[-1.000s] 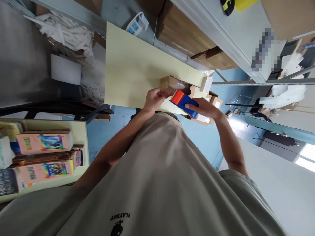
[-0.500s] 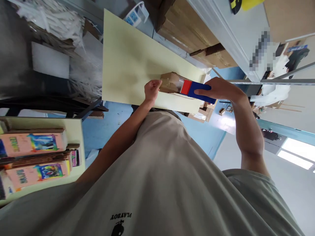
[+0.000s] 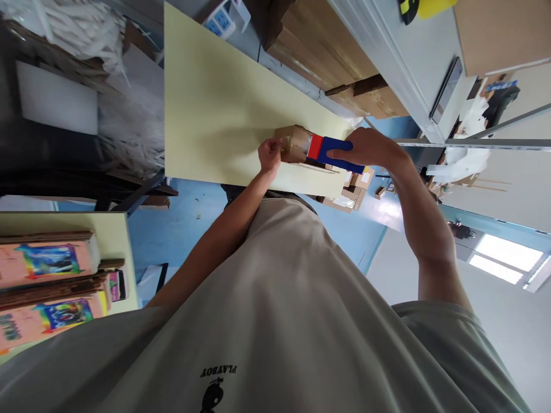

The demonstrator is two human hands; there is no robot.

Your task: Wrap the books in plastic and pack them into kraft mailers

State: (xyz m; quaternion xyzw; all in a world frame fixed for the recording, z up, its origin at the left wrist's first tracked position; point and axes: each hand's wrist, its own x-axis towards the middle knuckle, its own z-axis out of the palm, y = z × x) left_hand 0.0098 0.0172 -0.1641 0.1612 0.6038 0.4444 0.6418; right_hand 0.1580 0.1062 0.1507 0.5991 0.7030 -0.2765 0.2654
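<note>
A small brown cardboard box point(image 3: 293, 144) lies on a pale yellow tabletop. My left hand point(image 3: 270, 155) is at the box's left end, its curled fingers pressed against the cardboard, where a shiny strip like clear tape shows. My right hand point(image 3: 365, 147) grips a blue and red tape dispenser point(image 3: 338, 152), thumb laid along its blue side. The red end of the dispenser meets the top right part of the box, with something clear and shiny beside it. A cardboard flap sticks out under the dispenser. The fingertips of my right hand are hidden.
Large cardboard boxes point(image 3: 321, 43) stand behind the yellow tabletop point(image 3: 206, 103), near a white power strip point(image 3: 220, 22). A metal shelf point(image 3: 400, 63) holds a phone point(image 3: 446, 89). Pink printed boxes point(image 3: 47, 261) sit on a lower left surface. White packing scraps point(image 3: 73, 31) lie at upper left.
The whole view has shifted slightly left. Both hands stay at the box, and the dispenser remains in my right hand against it. My left fingers look more tightly curled at the box end.
</note>
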